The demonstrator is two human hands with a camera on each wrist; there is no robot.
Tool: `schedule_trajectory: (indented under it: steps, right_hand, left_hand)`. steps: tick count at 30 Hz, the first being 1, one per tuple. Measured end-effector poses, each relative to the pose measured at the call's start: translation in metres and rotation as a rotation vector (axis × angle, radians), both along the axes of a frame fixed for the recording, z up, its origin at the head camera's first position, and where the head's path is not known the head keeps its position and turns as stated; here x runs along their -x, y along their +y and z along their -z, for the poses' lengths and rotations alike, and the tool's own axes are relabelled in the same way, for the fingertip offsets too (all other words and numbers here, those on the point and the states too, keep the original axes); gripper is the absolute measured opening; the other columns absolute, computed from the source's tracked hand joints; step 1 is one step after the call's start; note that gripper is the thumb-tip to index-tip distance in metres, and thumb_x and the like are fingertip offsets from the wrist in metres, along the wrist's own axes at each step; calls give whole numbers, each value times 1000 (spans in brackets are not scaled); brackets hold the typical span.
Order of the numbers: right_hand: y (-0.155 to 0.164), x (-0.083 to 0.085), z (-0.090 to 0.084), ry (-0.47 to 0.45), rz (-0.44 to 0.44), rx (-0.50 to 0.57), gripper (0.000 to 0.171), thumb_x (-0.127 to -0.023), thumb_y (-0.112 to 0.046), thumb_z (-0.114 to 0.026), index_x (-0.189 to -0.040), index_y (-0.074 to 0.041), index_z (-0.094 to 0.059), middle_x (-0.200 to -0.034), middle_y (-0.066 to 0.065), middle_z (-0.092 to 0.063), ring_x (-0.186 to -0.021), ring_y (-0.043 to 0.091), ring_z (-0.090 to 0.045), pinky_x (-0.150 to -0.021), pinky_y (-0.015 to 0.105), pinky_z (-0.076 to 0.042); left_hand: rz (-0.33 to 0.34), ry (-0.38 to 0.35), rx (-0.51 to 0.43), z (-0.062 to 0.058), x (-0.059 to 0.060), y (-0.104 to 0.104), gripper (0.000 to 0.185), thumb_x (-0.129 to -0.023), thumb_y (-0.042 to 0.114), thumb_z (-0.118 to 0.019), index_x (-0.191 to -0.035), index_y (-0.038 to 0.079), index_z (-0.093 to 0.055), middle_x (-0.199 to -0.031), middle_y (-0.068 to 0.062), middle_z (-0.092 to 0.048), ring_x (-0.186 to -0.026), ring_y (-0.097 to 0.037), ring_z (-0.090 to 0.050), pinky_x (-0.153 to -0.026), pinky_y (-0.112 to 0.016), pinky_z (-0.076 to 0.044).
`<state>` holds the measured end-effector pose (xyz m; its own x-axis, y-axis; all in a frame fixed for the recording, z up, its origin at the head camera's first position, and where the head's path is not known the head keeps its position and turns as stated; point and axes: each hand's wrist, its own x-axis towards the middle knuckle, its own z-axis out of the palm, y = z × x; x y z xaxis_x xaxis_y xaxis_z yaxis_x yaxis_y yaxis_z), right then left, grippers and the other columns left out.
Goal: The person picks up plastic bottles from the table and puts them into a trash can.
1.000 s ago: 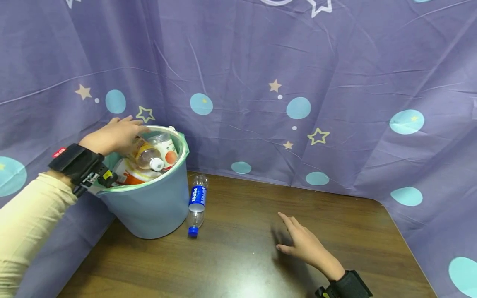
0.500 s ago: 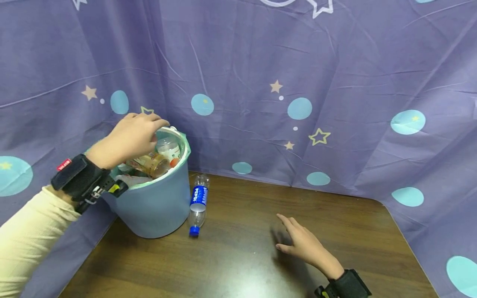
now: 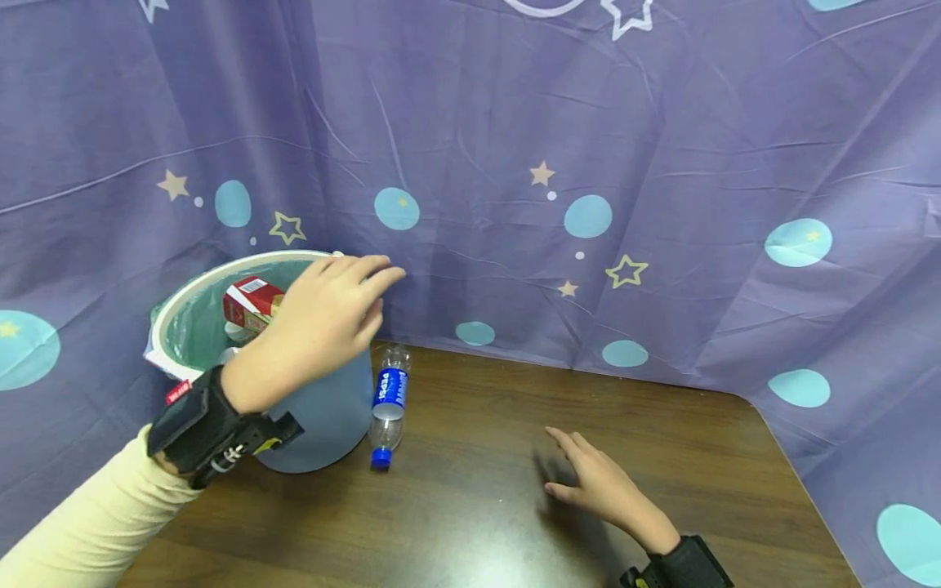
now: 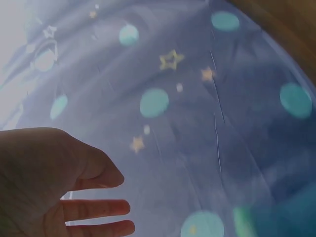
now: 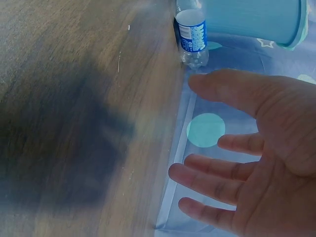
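Note:
My left hand [image 3: 323,318] is over the right side of a blue bucket [image 3: 323,433], in the head view. Its fingers are spread loosely and hold nothing; the left wrist view shows the same bare fingers [image 4: 98,210]. Beside the bucket's right wall a clear Pepsi bottle [image 3: 390,392] lies on the table, its blue cap towards me. Well to the right of that bottle, my right hand [image 3: 603,482] hovers over the tabletop with relaxed, parted fingers and nothing in them. The right wrist view has the bottle [image 5: 191,37] beyond the thumb.
A green liner [image 3: 194,322] covers the bucket's inside, where a red box [image 3: 250,302] shows; my left hand hides other contents. The brown wooden table [image 3: 456,490] meets a purple patterned curtain [image 3: 470,163] at the back and right.
My left hand has moved right and towards me, from over the bucket's contents to its right side. The red box has come into sight. My right hand has stayed put.

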<state>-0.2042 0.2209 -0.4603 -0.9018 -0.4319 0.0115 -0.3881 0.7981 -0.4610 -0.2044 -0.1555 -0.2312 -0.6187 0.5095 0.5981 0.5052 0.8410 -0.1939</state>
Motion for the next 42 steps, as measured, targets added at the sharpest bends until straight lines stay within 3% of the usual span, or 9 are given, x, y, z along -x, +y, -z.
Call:
schedule_trajectory:
  steps: [4,10,15,19,23,31,35,42]
  right_hand:
    - [3,0,1,30,6,5,81,-81,-26,-86,-150,-10,-47,-123,17,-63,-106,31,-68,-79,48,-58]
    - [9,-2,5,82,19,11,75,-85,-26,-83,-149,-10,-48,-132,19,-62,-119,40,-63,-89,55,-56]
    - [16,-4,7,85,44,12,67,-88,-28,-80,-146,-10,-52,-142,22,-58,-133,50,-52,-99,66,-49]
    - [19,-5,8,88,50,21,61,-89,-27,-79,-143,-10,-56,-136,16,-62,-127,41,-59,-95,59,-54]
    - [21,-5,11,94,66,25,58,-88,-25,-80,-140,-10,-58,-132,11,-64,-121,36,-63,-91,55,-56]
    - [25,-6,14,82,82,15,56,-88,-26,-80,-138,-12,-60,-129,10,-64,-117,34,-65,-88,53,-57]
    - [26,-7,14,96,79,4,55,-87,-26,-81,-137,-13,-61,-126,9,-65,-115,32,-66,-88,51,-58]
    - [26,-8,16,66,78,12,56,-87,-26,-81,-138,-13,-61,-129,10,-64,-116,33,-66,-88,51,-58]
  left_hand:
    - [32,-11,-17,25,-8,16,38,-90,10,-66,-127,3,-68,-126,-20,-69,-111,-37,-67,-100,-50,-51]
    - [47,-66,-54,78,-14,32,40,-87,15,-73,-126,6,-68,-122,-14,-71,-108,-33,-69,-96,-47,-54]
    - [-21,-194,-142,125,-7,39,41,-88,18,-75,-127,7,-68,-121,-11,-71,-108,-31,-70,-94,-47,-55]
    - [-61,-273,-216,158,3,42,43,-87,16,-75,-128,7,-68,-120,-12,-71,-107,-33,-70,-93,-50,-56]
    - [-111,-308,-273,184,16,42,44,-87,16,-75,-129,4,-67,-120,-15,-70,-106,-35,-69,-91,-50,-57]
    - [-291,-409,-324,219,47,38,53,-87,17,-74,-131,-8,-60,-130,-31,-61,-113,-47,-63,-95,-56,-54]
    - [-386,-469,-330,233,62,36,59,-85,19,-75,-131,-14,-55,-125,-37,-59,-110,-51,-61,-92,-57,-53]
    - [-466,-557,-389,253,78,31,73,-82,14,-77,-137,-19,-44,-127,-43,-51,-110,-54,-58,-92,-59,-53]
